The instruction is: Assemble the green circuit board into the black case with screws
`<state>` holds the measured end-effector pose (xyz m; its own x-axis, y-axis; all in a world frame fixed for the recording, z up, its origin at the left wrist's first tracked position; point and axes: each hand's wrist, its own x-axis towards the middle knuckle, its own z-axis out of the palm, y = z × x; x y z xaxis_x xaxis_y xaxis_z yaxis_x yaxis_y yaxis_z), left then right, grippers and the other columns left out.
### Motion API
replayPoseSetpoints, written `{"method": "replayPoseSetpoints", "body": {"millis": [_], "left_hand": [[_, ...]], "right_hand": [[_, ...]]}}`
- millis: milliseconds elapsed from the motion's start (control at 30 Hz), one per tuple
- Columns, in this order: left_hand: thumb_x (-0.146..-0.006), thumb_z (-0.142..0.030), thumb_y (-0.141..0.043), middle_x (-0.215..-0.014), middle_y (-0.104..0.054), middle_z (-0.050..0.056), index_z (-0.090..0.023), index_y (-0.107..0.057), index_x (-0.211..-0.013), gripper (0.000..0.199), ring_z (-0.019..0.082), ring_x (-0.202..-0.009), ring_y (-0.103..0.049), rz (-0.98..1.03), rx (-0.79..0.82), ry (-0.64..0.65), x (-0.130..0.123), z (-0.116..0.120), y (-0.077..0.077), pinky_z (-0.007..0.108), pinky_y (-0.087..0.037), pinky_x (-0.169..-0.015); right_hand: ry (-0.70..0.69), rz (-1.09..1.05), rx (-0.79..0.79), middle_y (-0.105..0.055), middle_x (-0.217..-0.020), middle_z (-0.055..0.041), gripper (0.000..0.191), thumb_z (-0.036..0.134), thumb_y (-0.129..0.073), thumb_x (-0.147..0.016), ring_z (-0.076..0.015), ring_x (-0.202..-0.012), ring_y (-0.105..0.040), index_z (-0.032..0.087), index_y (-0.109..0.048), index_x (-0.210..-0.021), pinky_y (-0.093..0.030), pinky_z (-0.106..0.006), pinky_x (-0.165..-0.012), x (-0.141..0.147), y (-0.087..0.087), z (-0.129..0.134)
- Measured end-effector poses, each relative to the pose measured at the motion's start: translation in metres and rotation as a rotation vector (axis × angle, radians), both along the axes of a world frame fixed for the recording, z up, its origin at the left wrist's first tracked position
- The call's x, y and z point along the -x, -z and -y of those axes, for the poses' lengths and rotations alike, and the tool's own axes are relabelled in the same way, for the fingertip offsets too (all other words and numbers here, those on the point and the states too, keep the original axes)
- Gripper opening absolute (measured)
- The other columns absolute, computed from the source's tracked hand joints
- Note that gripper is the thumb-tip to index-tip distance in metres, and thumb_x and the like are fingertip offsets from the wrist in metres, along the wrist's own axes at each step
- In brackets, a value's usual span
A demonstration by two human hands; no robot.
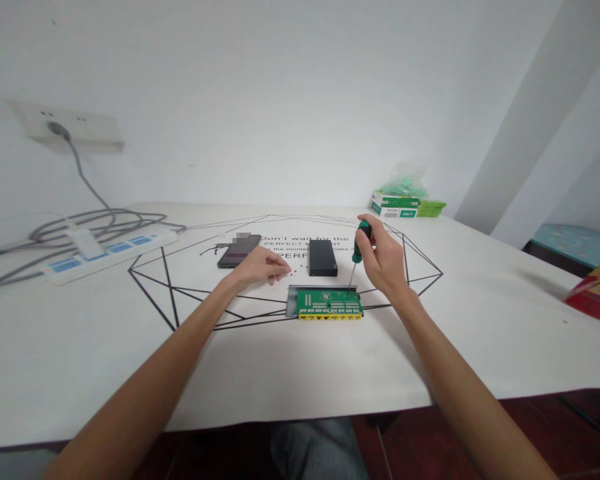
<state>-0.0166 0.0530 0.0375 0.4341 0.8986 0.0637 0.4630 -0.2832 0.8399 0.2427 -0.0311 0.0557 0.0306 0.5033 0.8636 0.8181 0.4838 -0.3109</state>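
My right hand (384, 257) is wrapped around the green and black handle of a screwdriver (359, 248). Its shaft points down, and the tip meets the back right part of a green circuit board (325, 301). Yellow ports line the board's front edge, and the board lies in a grey metal tray (292, 303). My left hand (263, 265) rests low over the table, to the left and behind the board. Its fingers are curled with the tips close together beside several tiny dark screws (296, 272). Whatever those fingertips hold, if anything, is too small to make out.
Behind the board lies a black box-shaped cover (323, 258). A phone (240, 251) is behind my left hand. A power strip (113, 255) with coiled grey cable (100, 223) occupies the left. Green and white boxes (395, 205) stand at the back right; a red packet (597, 290) sits far right.
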Motion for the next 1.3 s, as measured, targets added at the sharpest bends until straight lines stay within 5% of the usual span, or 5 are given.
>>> {"method": "replayPoseSetpoints", "body": {"millis": [267, 767, 967, 1133, 1300], "left_hand": [[-0.071, -0.038, -0.072, -0.052, -0.059, 0.003, -0.015, -0.066, -0.057, 0.027, 0.010, -0.044, -0.051, 0.081, 0.000, 0.025, -0.001, 0.003, -0.001, 0.024, -0.044, -0.046], [-0.086, -0.046, -0.060, -0.042, -0.030, -0.007, -0.020, -0.032, -0.050, 0.052, 0.005, -0.036, -0.031, 0.117, 0.060, -0.027, -0.012, 0.007, 0.002, 0.019, -0.022, -0.036], [-0.087, -0.043, -0.059, -0.037, -0.034, -0.005, -0.019, -0.037, -0.050, 0.049, 0.005, -0.033, -0.030, 0.027, 0.024, 0.006, -0.015, 0.011, 0.000, 0.019, -0.022, -0.036], [-0.085, -0.045, -0.060, -0.037, -0.034, -0.004, -0.020, -0.038, -0.049, 0.050, 0.006, -0.033, -0.031, 0.013, -0.006, 0.008, -0.014, 0.011, -0.002, 0.020, -0.023, -0.035], [-0.084, -0.049, -0.060, -0.036, -0.038, -0.003, -0.020, -0.042, -0.050, 0.048, 0.006, -0.031, -0.030, 0.020, 0.036, 0.032, -0.015, 0.012, 0.002, 0.021, -0.022, -0.033]], "right_hand": [[0.020, -0.031, -0.017, -0.064, -0.071, -0.0020, 0.036, 0.042, -0.050, -0.090, -0.0147, -0.059, -0.060, 0.020, -0.058, -0.118, -0.045, -0.027, -0.053, -0.001, 0.000, -0.001], [-0.050, -0.052, -0.013, -0.067, -0.088, -0.0050, 0.041, 0.036, -0.046, -0.093, -0.0133, -0.062, -0.059, 0.018, -0.053, -0.129, -0.047, -0.026, -0.055, 0.001, 0.001, -0.003], [0.007, -0.016, -0.117, -0.067, -0.095, -0.0063, 0.037, 0.042, -0.060, -0.087, -0.0127, -0.061, -0.055, 0.020, -0.060, -0.116, -0.047, -0.026, -0.054, 0.003, 0.001, -0.002], [-0.036, -0.004, -0.061, -0.066, -0.097, -0.0085, 0.041, 0.031, -0.042, -0.095, -0.0156, -0.069, -0.059, 0.019, -0.049, -0.132, -0.047, -0.027, -0.056, 0.004, 0.003, -0.001], [0.010, 0.023, -0.070, -0.065, -0.092, -0.0056, 0.047, 0.040, -0.054, -0.089, -0.0128, -0.057, -0.052, 0.021, -0.050, -0.132, -0.045, -0.028, -0.053, 0.004, 0.002, -0.001]]}}
